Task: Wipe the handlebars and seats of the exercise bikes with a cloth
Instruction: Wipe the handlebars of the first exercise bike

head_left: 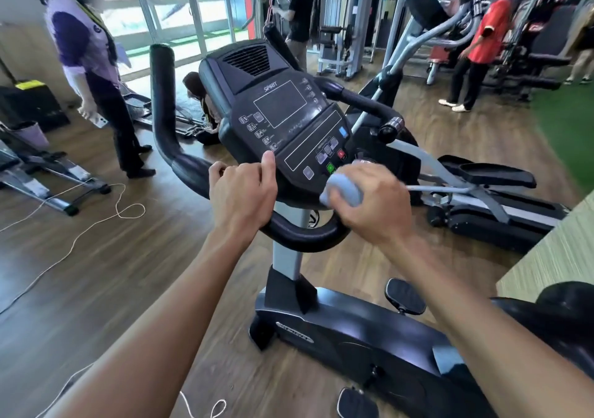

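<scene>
1. Cable (pixel 80 234) — thin and white — loops across the wooden floor (pixel 106 273) at the far left, near the feet of a person in a purple top (pixel 86 41) who stands by the windows (pixel 180 3).
2. The handlebar (pixel 167 119) of the exercise bike (pixel 353 331) rises as a black padded upright at the left, curves down under the console and sweeps round to the right.
3. The left hand (pixel 242 192) grips the handlebar just left of the console, its fingers curled round the bar and the thumb lying up against the console's lower left edge.
4. The console (pixel 283 119) sits tilted between the two hands, dark-screened, with rows of buttons beneath.
5. The cloth (pixel 345 188) — pale blue and bunched — is at the console's lower right corner, just above the handlebar's front curve.
6. The right hand (pixel 373 205) holds the cloth, fingers curled round it, and presses it against the console's lower edge; the hand is blurred.
7. The bike's grey post drops from the bars to a black body with pedals (pixel 405 295) on the floor.
8. An elliptical trainer (pixel 482 192) stands just beyond the bike at the right.
9. A person in a red shirt (pixel 488 35) stands well back among the weight machines.
10. The black seat (pixel 565 308) shows at the lower right edge.
</scene>
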A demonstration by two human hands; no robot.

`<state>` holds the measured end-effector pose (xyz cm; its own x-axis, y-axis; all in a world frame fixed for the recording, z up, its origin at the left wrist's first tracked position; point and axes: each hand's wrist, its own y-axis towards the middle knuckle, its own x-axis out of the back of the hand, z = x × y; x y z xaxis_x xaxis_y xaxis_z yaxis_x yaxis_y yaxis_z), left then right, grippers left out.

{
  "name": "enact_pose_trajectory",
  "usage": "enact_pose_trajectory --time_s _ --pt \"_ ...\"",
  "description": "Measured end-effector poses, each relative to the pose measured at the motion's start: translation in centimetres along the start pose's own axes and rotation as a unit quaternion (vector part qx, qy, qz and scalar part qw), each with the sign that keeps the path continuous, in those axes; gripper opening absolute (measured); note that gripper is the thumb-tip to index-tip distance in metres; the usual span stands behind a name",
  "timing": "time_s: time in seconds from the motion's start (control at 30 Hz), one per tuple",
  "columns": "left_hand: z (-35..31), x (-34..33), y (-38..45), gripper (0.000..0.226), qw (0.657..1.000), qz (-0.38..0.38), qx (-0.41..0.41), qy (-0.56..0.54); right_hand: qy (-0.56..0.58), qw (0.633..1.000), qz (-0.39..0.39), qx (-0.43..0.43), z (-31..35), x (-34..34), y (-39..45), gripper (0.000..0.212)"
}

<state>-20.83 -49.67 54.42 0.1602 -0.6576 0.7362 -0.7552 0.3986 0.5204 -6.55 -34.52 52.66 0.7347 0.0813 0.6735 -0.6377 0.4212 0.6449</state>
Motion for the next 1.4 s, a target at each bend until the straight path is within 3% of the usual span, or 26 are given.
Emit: enact_pose_trajectory --time_s 0.13,0.3,0.4,0.5,0.57,0.63,0.73,0.83,0.97,1.07,1.17,1.27,1.33,1.4 --pt "0.2 -0.3 0.1 0.078 1.000 -0.003 0.007 -0.012 0.024 0.995 0.040 0.089 0.0 0.6 -1.3 0.031" --pt "1.1 0.1 0.0 0.071 0.997 -0.004 -0.009 -0.074 -0.019 0.999 0.010 -0.037 -3.2 0.1 5.4 0.050" --pt "2.2 1.0 -0.2 0.056 0.990 -0.060 -0.033 -0.122 -0.021 1.000 0.007 0.000 -2.0 0.4 3.4 0.042" --pt "4.0 1.8 -0.3 0.042 0.985 -0.136 0.003 -0.107 0.073 0.994 0.047 0.062 0.1 1.4 0.3 0.031" --pt "5.0 2.3 0.0 0.035 0.979 -0.166 0.044 -0.108 0.128 0.989 0.046 0.059 1.8 1.4 -1.2 0.028" --pt "5.8 2.7 0.6 0.034 0.970 -0.174 0.100 -0.136 0.088 0.994 0.033 0.064 3.5 0.7 -2.6 0.032" --pt "6.2 2.9 1.6 0.050 0.952 -0.124 0.190 -0.203 -0.002 0.993 -0.004 0.114 5.1 -0.8 -3.8 0.030" --pt "6.5 2.5 2.0 0.051 0.954 -0.089 0.205 -0.202 -0.046 0.985 -0.014 0.168 6.4 -2.3 -3.2 0.028" --pt "6.7 2.6 2.1 0.050 0.946 -0.094 0.223 -0.215 -0.053 0.978 0.006 0.200 8.4 -3.7 -2.7 0.035" --pt "6.6 2.8 2.2 0.049 0.940 -0.103 0.232 -0.229 -0.118 0.970 0.002 0.213 10.2 -4.7 -1.9 0.037" --pt "6.3 3.1 2.2 0.048 0.940 -0.098 0.237 -0.227 -0.151 0.969 0.040 0.191 12.5 -5.5 -0.9 0.040" --pt "6.1 3.7 2.1 0.047 0.938 -0.090 0.247 -0.227 -0.076 0.976 0.144 0.145 12.7 -4.2 -0.6 0.069" --pt "6.0 4.1 2.0 0.046 0.936 -0.082 0.250 -0.233 -0.015 0.948 0.270 0.167 11.3 -2.0 0.4 0.077" --pt "6.1 4.4 2.0 0.046 0.937 -0.074 0.250 -0.233 -0.027 0.913 0.325 0.247 9.7 -0.5 2.0 0.072"
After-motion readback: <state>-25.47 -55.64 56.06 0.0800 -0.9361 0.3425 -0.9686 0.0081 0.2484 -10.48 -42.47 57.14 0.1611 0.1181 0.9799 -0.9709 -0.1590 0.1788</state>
